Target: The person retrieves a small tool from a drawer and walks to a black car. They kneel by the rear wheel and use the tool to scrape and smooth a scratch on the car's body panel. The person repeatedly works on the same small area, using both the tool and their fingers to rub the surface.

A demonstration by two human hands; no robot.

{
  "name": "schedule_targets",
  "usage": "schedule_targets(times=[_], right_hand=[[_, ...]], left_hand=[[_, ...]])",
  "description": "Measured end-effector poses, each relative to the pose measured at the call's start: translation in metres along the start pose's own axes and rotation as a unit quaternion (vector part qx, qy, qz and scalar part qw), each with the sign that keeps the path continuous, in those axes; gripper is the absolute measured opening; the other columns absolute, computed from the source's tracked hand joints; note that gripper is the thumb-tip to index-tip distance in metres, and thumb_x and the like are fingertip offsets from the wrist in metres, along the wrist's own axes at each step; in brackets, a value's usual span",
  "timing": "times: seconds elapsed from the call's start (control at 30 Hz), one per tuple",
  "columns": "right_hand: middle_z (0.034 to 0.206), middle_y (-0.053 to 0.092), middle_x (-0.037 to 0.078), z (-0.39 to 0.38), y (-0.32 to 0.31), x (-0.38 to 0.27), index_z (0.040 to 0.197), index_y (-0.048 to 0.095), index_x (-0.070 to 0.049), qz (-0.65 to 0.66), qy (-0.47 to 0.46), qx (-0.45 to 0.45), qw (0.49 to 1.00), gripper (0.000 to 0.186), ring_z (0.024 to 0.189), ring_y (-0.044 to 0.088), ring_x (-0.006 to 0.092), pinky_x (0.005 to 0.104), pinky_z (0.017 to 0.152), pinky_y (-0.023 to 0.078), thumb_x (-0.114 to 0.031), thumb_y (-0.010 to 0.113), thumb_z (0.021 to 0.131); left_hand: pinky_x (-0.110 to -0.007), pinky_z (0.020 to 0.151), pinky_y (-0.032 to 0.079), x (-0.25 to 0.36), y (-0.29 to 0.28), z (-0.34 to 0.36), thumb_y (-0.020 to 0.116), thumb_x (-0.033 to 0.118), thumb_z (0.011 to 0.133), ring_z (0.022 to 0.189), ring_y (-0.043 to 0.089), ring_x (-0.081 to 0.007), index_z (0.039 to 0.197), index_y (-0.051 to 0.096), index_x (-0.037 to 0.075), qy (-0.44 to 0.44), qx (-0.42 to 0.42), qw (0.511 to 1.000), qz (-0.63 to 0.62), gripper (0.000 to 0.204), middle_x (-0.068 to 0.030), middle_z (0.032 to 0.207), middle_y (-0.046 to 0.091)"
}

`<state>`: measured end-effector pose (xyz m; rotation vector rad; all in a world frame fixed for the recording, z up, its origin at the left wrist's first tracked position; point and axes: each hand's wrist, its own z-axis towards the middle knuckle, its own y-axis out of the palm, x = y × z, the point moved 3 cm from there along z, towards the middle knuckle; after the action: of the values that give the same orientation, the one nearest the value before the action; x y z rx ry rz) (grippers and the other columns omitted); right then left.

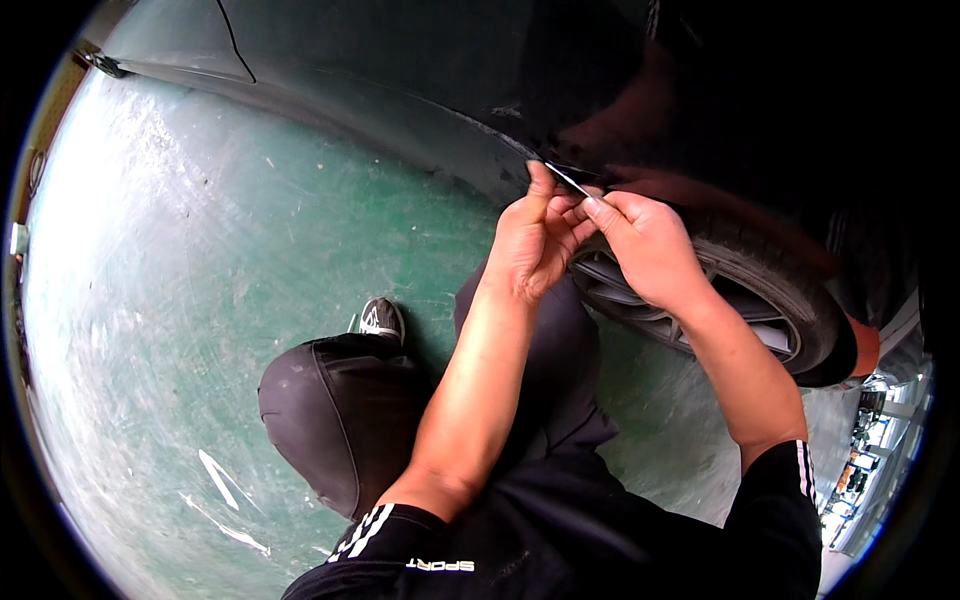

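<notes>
Green scuffed floor [250, 225] | dark car [430, 60] | right hand [648, 245]: pinching strip [567, 178] | left hand [535, 240]: grip unclear

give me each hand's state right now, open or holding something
Left hand: thumb up, fingers partly curled near the thin light strip; whether it grips cannot be told.
Right hand: closed, pinching the thin light strip.

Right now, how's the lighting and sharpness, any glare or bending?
Head view: glare whitens the green floor at far left; head view: the dark car body sinks toward black at upper right, bearing faint reflections; head view: fisheye distortion curves the scene inside a black rim; head view: left hand and right hand look fairly sharp.
</notes>
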<state>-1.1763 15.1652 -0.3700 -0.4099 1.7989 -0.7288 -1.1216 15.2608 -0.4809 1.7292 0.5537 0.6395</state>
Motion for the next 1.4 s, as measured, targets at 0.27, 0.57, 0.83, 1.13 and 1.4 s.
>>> schedule_targets(times=[0.27,0.57,0.83,1.13,1.4], right_hand=[[0.074,0.066,0.013,-0.003,0.000,-0.002,0.098,0.070,0.003,-0.024,0.024,0.003,0.999,0.032,0.067,0.059,0.0182,0.0357,0.065,0.048,-0.026,0.058,0.104],[0.069,0.059,0.010,0.000,0.002,0.007,0.095,0.070,0.001,-0.029,0.005,0.021,0.999,0.031,0.063,0.053,0.0152,0.0336,0.060,0.044,-0.026,0.059,0.105],[0.070,0.059,0.008,-0.003,0.001,0.004,0.095,0.069,0.001,-0.024,-0.004,0.023,0.999,0.029,0.063,0.051,0.0131,0.0324,0.060,0.044,-0.024,0.059,0.105],[0.079,0.067,0.018,-0.005,0.003,-0.005,0.097,0.069,0.001,-0.084,-0.015,0.057,0.995,0.027,0.070,0.066,0.0243,0.0370,0.064,0.050,-0.023,0.061,0.104],[0.090,0.069,0.024,-0.011,0.008,-0.006,0.104,0.064,0.001,-0.189,-0.055,0.079,0.977,0.023,0.087,0.067,0.0449,0.0537,0.076,0.051,-0.021,0.059,0.102]], left_hand=[[-0.038,0.088,0.059,-0.009,-0.007,0.009,0.056,0.061,0.098,0.093,0.068,-0.0213,0.112,0.065,0.000,0.026,-0.030,0.998,-0.053,0.063,-0.0143,0.104,0.071],[-0.039,0.089,0.060,-0.005,-0.012,0.011,0.056,0.061,0.097,0.096,0.070,-0.0241,0.113,0.065,-0.005,-0.001,-0.027,0.999,-0.027,0.069,-0.0168,0.104,0.071],[-0.039,0.090,0.061,-0.004,-0.009,0.010,0.056,0.061,0.096,0.096,0.070,-0.0249,0.112,0.065,-0.007,-0.009,-0.013,1.000,-0.021,0.070,-0.0181,0.105,0.071],[-0.038,0.089,0.061,-0.009,-0.018,0.016,0.057,0.060,0.096,0.094,0.071,-0.0238,0.107,0.067,-0.005,-0.003,-0.018,0.999,-0.028,0.067,-0.0165,0.102,0.072],[-0.039,0.088,0.059,-0.013,-0.016,0.016,0.054,0.064,0.096,0.094,0.069,-0.0222,0.106,0.065,0.000,0.019,-0.003,1.000,-0.025,0.066,-0.0129,0.098,0.071]])
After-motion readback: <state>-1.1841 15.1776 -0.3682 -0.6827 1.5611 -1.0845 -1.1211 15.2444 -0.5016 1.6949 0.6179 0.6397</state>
